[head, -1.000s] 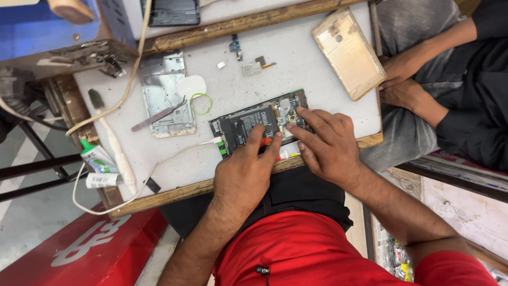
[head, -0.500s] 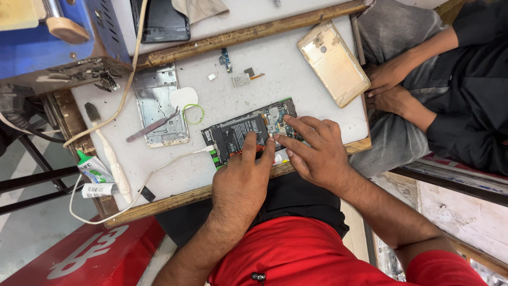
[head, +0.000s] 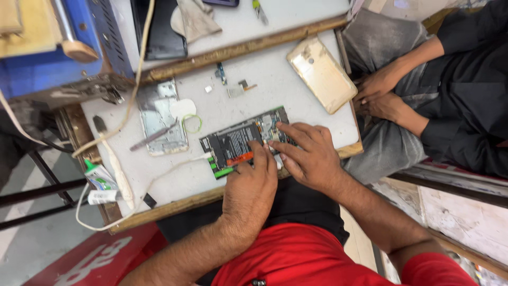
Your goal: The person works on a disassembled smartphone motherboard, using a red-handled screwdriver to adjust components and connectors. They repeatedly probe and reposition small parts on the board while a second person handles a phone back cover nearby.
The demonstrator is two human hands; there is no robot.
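The opened phone (head: 244, 143) lies long axis eight-to-two o'clock, left hand (head: 253, 186) pressing its near edge, right hand's (head: 309, 153) fingertips probing its two-o'clock end.

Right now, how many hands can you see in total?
4. The left hand and right hand rest on the opened phone. A seated person's two hands are clasped by the table's right edge. More may be out of frame.

Small squeeze tube (head: 98, 176), white with green cap and green-printed label, lies at the table's edge, far left of the left hand (head: 251, 190). White rectangular label tag (head: 103, 197) sits just below it. Dark flat screen panel (head: 159, 29) lies beyond, upper left.
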